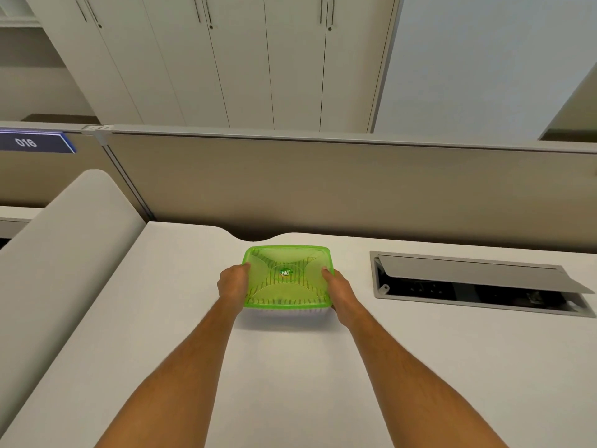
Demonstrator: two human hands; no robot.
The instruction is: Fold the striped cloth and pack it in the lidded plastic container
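Hands flank a square plastic container (287, 310) that sits on the white desk (290, 383), a little back from the middle and close to the notch cut in the desk's far edge. Its translucent green lid (287, 276) is on, covering the whole top, with a small round label at the centre. Through the lid the striped cloth (274, 300) shows as dark stripes on a pale ground, filling the box from side to side; how neatly it is folded cannot be told through the plastic. The clear base peeks out just under the lid's near rim.

The left hand (233, 284) is pressed to the left side of the container, its grip closed around that edge with the thumb up on the lid's rim. The right hand (337, 287) does the same on the right side, fingers wrapped down the wall and a fingertip resting on top of the lid. Both bare forearms reach in from the near edge of the desk.

To the right, well apart from the box, a grey cable hatch (478, 286) is set into the desk with its flap propped open, dark sockets visible inside. A beige partition (323, 185) runs along the far side, carrying a blue tag marked 016 (32, 142) at its left end. Pale cupboard doors (226, 59) stand beyond.
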